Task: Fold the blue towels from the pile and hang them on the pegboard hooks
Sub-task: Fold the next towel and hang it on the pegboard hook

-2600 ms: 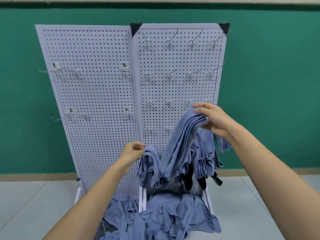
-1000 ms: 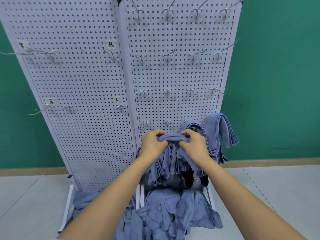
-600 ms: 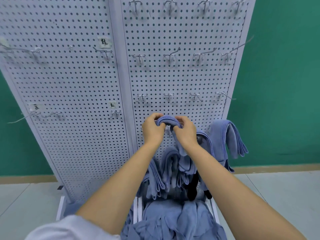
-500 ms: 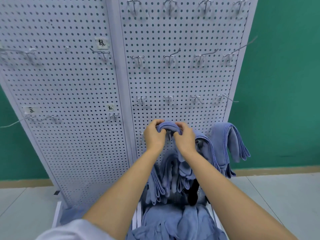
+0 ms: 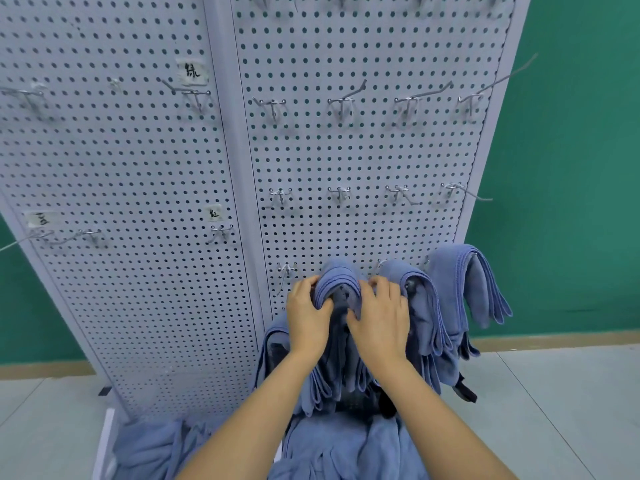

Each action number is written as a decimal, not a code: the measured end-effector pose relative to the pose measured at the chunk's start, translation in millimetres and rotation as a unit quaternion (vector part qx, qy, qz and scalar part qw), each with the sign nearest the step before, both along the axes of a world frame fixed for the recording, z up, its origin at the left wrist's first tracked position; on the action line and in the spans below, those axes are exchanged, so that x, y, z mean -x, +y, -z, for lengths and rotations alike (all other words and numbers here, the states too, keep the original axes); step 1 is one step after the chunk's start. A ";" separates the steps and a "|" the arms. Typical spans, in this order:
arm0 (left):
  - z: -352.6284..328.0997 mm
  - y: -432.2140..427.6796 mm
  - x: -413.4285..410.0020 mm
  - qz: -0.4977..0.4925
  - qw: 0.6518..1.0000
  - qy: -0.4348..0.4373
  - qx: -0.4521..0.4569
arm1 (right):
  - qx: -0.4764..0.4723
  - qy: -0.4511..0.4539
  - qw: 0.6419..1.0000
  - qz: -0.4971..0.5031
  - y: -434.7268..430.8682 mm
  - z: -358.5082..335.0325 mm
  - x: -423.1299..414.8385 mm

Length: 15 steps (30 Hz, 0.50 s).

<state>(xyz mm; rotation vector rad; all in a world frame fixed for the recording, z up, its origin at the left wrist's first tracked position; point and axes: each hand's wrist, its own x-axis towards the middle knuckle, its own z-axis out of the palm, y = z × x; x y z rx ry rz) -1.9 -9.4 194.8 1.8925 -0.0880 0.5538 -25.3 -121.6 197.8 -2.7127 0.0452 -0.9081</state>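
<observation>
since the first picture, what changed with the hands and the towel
The right hand brought the folded towel down to the hook row beside the two hung towels. The left hand joined it, and both hands now grip its fold. The hung towels and the pile below stayed put.
</observation>
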 end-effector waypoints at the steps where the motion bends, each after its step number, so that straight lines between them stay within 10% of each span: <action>1: 1.0 0.2 0.8 -0.002 1.000 0.000 -0.012 | 0.024 0.006 1.000 0.018 0.2 0.4 1.4; 15: 7.9 -3.8 10.5 0.053 0.995 0.084 -0.009 | -0.167 0.165 0.971 -0.041 -0.7 2.2 1.8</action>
